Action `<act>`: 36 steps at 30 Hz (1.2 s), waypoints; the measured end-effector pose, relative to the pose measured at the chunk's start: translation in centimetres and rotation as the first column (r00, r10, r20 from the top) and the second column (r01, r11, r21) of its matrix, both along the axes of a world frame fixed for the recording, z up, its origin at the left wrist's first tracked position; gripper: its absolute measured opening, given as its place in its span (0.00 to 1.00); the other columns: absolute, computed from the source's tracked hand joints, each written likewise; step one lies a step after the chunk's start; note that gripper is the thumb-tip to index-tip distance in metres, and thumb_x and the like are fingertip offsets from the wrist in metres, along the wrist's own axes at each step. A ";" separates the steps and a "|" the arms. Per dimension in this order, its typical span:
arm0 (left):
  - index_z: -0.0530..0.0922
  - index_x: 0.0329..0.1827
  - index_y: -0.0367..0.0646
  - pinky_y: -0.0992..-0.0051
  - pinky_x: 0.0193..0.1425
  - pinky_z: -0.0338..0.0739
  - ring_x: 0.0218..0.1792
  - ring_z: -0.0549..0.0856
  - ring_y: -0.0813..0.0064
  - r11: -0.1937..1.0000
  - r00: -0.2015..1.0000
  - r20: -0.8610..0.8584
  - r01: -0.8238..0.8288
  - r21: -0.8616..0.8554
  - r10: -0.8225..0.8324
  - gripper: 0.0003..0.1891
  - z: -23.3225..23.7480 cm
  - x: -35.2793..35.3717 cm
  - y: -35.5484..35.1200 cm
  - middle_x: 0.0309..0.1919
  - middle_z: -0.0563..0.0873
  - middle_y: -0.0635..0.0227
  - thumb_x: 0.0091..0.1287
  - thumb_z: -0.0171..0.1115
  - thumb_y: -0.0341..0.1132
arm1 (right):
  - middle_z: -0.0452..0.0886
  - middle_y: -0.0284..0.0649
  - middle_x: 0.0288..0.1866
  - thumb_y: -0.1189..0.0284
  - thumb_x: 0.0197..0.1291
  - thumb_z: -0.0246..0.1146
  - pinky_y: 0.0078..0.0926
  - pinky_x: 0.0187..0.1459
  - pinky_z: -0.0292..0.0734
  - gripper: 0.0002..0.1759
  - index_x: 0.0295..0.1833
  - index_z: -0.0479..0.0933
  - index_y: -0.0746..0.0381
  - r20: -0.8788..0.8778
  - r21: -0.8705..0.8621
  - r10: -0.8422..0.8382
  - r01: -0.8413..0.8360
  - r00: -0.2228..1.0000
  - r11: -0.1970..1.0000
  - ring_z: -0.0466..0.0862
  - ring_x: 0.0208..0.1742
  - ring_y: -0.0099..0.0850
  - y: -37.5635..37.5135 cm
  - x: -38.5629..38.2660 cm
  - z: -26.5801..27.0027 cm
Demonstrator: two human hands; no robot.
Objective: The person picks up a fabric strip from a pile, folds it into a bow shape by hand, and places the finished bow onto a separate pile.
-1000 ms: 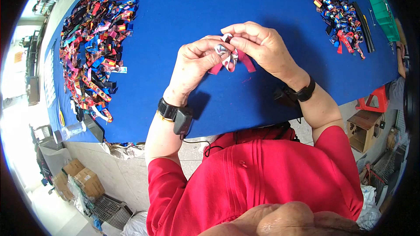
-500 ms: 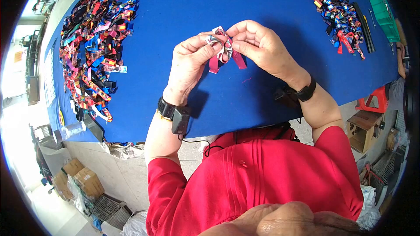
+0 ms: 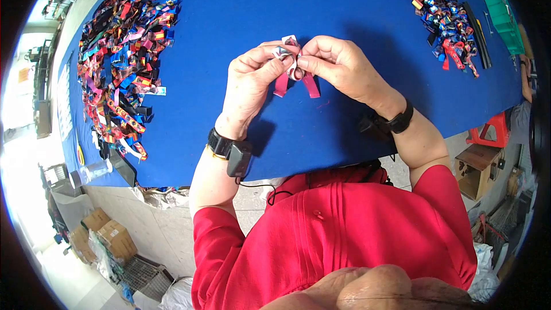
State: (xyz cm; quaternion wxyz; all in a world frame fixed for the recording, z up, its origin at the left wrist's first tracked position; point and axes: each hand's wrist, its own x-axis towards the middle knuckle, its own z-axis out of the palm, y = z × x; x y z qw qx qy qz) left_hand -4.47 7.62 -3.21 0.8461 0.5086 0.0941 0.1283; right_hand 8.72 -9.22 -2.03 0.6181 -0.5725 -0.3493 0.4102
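Observation:
Between my two hands, above the blue cloth, is a looped ribbon with white-and-dark patterned loops and two pink tails hanging down. My left hand pinches its loops between thumb and forefinger from the left. From the right, my right hand has thumb and fingertips closed on the ribbon's edge. The fingertips cover part of the middle, so how the loops cross there is hidden. Both wrists wear black bands, the left one with a small black box.
A blue cloth covers the table. A heap of colourful ribbon strips lies at the left, and a pile of looped ribbons at the upper right. Beyond that pile sits a green tray. A clear bottle lies at the lower left edge.
My right hand has moved down slightly, its fingers now pressed closer together on the ribbon. The right pink tail has swung a little left and down. My left hand stays nearly still.

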 end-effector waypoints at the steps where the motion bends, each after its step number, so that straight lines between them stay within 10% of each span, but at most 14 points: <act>1: 0.88 0.52 0.34 0.70 0.54 0.86 0.45 0.89 0.72 1.000 1.000 0.005 0.009 -0.004 -0.009 0.08 -0.2 0.0 0.1 0.49 0.90 0.61 0.74 0.65 0.22 | 0.89 0.37 0.42 0.72 0.76 0.64 0.20 0.47 0.81 0.09 0.48 0.81 0.69 0.022 0.003 -0.024 0.024 0.999 1.000 0.86 0.43 0.19 0.0 0.0 -0.1; 21: 0.83 0.59 0.32 0.71 0.49 0.86 0.38 0.90 0.71 0.985 0.996 -0.082 -0.059 -0.162 0.047 0.13 0.1 0.1 1.0 0.44 0.90 0.59 0.76 0.62 0.27 | 0.85 0.29 0.36 0.68 0.76 0.65 0.17 0.41 0.75 0.11 0.47 0.86 0.66 0.128 -0.038 -0.209 0.216 0.969 0.976 0.79 0.37 0.15 0.1 1.0 -0.7; 36: 0.79 0.58 0.34 0.79 0.27 0.80 0.23 0.85 0.74 0.969 0.991 -0.035 0.122 -0.215 -0.133 0.12 0.9 0.0 0.8 0.38 0.90 0.55 0.80 0.59 0.32 | 0.82 0.27 0.34 0.71 0.75 0.65 0.17 0.41 0.76 0.07 0.45 0.81 0.65 0.147 0.072 -0.211 0.202 0.966 0.977 0.78 0.38 0.13 0.5 0.5 -0.7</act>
